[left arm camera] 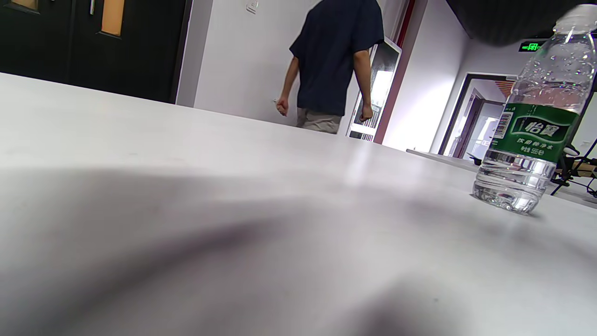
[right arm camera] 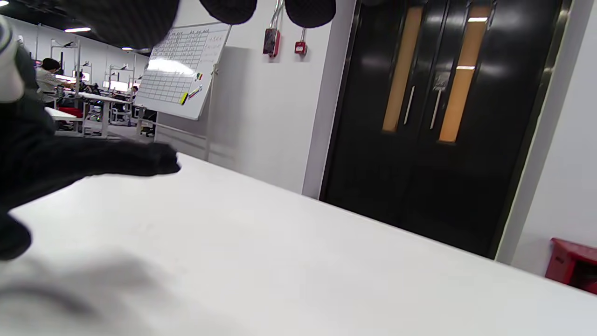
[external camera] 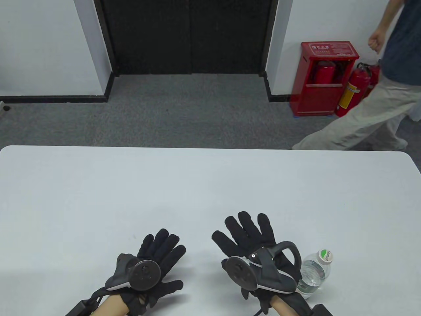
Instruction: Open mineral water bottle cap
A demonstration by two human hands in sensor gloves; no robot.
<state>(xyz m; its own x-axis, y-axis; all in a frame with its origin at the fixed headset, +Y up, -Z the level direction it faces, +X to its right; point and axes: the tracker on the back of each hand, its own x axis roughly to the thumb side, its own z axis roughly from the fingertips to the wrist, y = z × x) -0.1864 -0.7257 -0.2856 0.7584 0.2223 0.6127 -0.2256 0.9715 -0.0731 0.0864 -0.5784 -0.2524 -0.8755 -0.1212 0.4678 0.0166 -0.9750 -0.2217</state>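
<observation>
White table [external camera: 210, 184] filled the lower half of the table view, matte, rounded far corners, faint sheen and soft shadows in the left wrist view. Mineral water bottle [external camera: 314, 271] stood upright on the table near its close edge, just to the right of the right hand [external camera: 260, 253], maybe touching the glove's side, couldn't tell. Cap [external camera: 325, 256] was on, white with green print. Green label [left arm camera: 536, 135] showed in the left wrist view; water sat low in the clear body, droplets higher up.

Right hand lay palm down by the bottle, fingers [external camera: 246, 227] spread and extended, holding nothing. Left hand [external camera: 151, 266] sat farther left of the bottle, well apart from it, fingers stretched out and loosely together, thumb splayed, nothing in its grasp. Tracker [external camera: 144, 275] was strapped on the back of the left hand, another on the right.

Room beyond the table: grey carpet [external camera: 197, 112], white walls with black skirting, black double door [external camera: 189, 36] straight across from the bottle's side of the table. Right wrist view showed the door with two amber glass strips. Red fire cabinet [external camera: 324, 79] stood against the wall far behind the bottle, fire extinguishers [external camera: 353, 89] beside it. Person [external camera: 378, 98] in dark shirt and beige trousers was walking past the table's far right corner. Whiteboard [right arm camera: 184, 70] and distant desks appeared in the right wrist view.
</observation>
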